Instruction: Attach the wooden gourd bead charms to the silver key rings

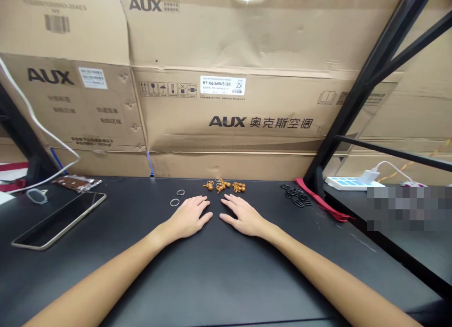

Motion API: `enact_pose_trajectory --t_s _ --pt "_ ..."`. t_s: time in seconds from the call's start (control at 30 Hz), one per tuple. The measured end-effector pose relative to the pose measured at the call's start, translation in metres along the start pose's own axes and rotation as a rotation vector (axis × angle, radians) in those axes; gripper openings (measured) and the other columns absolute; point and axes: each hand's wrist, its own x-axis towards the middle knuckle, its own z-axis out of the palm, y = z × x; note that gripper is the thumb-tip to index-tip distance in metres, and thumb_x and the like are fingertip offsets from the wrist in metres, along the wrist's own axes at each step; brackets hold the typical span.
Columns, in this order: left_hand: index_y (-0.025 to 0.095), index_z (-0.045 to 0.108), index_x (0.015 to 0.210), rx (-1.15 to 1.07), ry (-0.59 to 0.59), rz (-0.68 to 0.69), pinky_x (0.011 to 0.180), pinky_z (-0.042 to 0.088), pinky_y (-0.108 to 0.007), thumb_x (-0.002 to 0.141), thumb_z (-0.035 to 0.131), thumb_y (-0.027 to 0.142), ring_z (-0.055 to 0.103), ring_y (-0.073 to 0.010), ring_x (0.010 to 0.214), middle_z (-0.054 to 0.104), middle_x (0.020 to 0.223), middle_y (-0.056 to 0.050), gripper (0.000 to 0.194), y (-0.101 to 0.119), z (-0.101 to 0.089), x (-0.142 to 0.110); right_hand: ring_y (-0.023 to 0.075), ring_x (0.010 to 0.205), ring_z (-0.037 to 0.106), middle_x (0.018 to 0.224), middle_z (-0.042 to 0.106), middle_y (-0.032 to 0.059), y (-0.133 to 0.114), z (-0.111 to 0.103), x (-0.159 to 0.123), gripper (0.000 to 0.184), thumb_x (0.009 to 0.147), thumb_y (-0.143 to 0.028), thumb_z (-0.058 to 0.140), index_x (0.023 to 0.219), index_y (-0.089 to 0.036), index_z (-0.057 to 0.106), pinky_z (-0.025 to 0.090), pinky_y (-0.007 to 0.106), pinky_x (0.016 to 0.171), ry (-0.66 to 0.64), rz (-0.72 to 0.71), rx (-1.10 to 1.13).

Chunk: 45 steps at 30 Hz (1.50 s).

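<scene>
My left hand [188, 217] lies palm down on the dark table [212, 280], fingers stretched out and holding nothing. Close to its left side are two thin metal rings, the nearer ring [174, 202] and the farther ring [181, 192]. My right hand [243, 215] rests flat across from it, fingers apart, also with nothing in it. Just beyond the fingertips sit three small clusters of brown-orange beads: a left cluster [209, 186], a middle cluster [222, 186] and a right cluster [239, 187]. Metal loops show at some clusters.
Black rings or bands [297, 195] lie in a heap at right, beside a red strap [323, 202]. A smartphone [60, 221] and a brown packet [77, 182] are at left. Cardboard boxes [226, 44] wall off the back. A black metal frame [353, 87] and a power strip [348, 183] stand right.
</scene>
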Motion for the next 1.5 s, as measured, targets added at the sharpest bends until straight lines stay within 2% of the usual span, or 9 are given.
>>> enact_pose_trajectory --t_s 0.23,0.33,0.47,0.6,0.87,1.0,1.13,1.33,1.5 --pt "0.022 0.056 0.125 0.069 0.028 -0.187 0.106 0.016 -0.067 0.094 0.04 0.047 0.04 -0.035 0.13 0.051 0.137 -0.013 0.042 0.007 0.006 -0.005 0.028 0.139 0.029 0.148 0.036 0.0118 0.0 0.0 0.0 0.062 0.091 -0.058 0.04 0.139 -0.019 0.045 0.025 0.049 0.114 0.002 -0.001 0.011" --pt "0.023 0.054 0.127 0.082 0.001 -0.241 0.101 0.02 -0.071 0.093 0.04 0.05 0.038 -0.0393 0.131 0.048 0.14 -0.014 0.045 0.008 0.006 -0.005 0.0279 0.14 0.028 0.149 0.036 0.0117 -0.001 0.0 0.0 0.063 0.091 -0.059 0.039 0.139 -0.019 0.045 0.024 0.048 0.115 0.0 0.002 -0.002" --pt "0.016 0.055 0.127 0.109 -0.03 -0.2 0.103 0.029 -0.062 0.094 0.04 0.048 0.04 -0.0389 0.13 0.048 0.139 -0.019 0.048 0.009 0.002 -0.004 0.028 0.137 0.033 0.147 0.039 0.0126 -0.001 -0.001 0.0 0.06 0.091 -0.056 0.042 0.136 -0.017 0.048 0.028 0.046 0.113 0.024 -0.004 -0.031" --pt "0.01 0.056 0.125 0.092 -0.015 -0.105 0.107 0.032 -0.051 0.095 0.041 0.043 0.043 -0.0352 0.129 0.051 0.135 -0.02 0.047 0.01 -0.001 -0.003 0.0288 0.132 0.039 0.141 0.047 0.0119 0.009 -0.003 0.005 0.048 0.09 -0.048 0.048 0.127 -0.018 0.056 0.035 0.047 0.107 0.163 0.037 -0.101" --pt "0.019 0.056 0.121 -0.085 0.009 0.104 0.104 0.041 -0.04 0.096 0.044 0.035 0.051 -0.0248 0.123 0.054 0.133 -0.011 0.033 0.016 -0.008 -0.005 0.0327 0.124 0.041 0.137 0.05 0.0119 0.038 -0.008 0.014 0.04 0.092 -0.035 0.047 0.126 -0.016 0.055 0.038 0.049 0.098 0.232 0.217 -0.227" --pt "0.016 0.056 0.12 -0.021 0.084 0.035 0.105 0.04 -0.043 0.092 0.05 0.035 0.049 -0.0275 0.124 0.054 0.133 -0.014 0.034 0.014 -0.004 -0.005 0.0275 0.108 0.049 0.12 0.062 0.0099 0.032 -0.008 0.011 0.028 0.091 -0.023 0.046 0.116 -0.018 0.059 0.042 0.041 0.088 0.258 0.161 -0.226" --pt "0.01 0.059 0.117 0.025 0.065 -0.097 0.102 0.043 -0.046 0.092 0.049 0.034 0.052 -0.0315 0.121 0.057 0.128 -0.019 0.036 0.01 0.001 -0.003 0.0224 0.094 0.052 0.106 0.065 0.008 0.02 -0.006 0.008 0.023 0.091 -0.017 0.045 0.108 -0.018 0.061 0.043 0.036 0.084 0.263 0.036 -0.12" --pt "0.017 0.062 0.112 -0.133 0.034 0.026 0.1 0.046 -0.037 0.094 0.043 0.023 0.059 -0.0234 0.112 0.06 0.124 -0.01 0.026 0.008 -0.001 0.0 0.019 0.083 0.053 0.087 0.064 0.0047 0.004 -0.003 0.004 0.011 0.088 -0.015 0.051 0.092 -0.02 0.06 0.046 0.032 0.077 0.258 -0.159 0.113" --pt "0.018 0.062 0.104 -0.209 0.044 0.1 0.095 0.047 -0.034 0.094 0.044 0.02 0.061 -0.0216 0.104 0.062 0.115 -0.009 0.021 0.005 -0.001 0.001 0.0171 0.079 0.056 0.087 0.063 0.0043 -0.001 -0.002 0.003 0.017 0.085 -0.011 0.049 0.095 -0.02 0.059 0.047 0.03 0.073 0.252 -0.181 0.223"
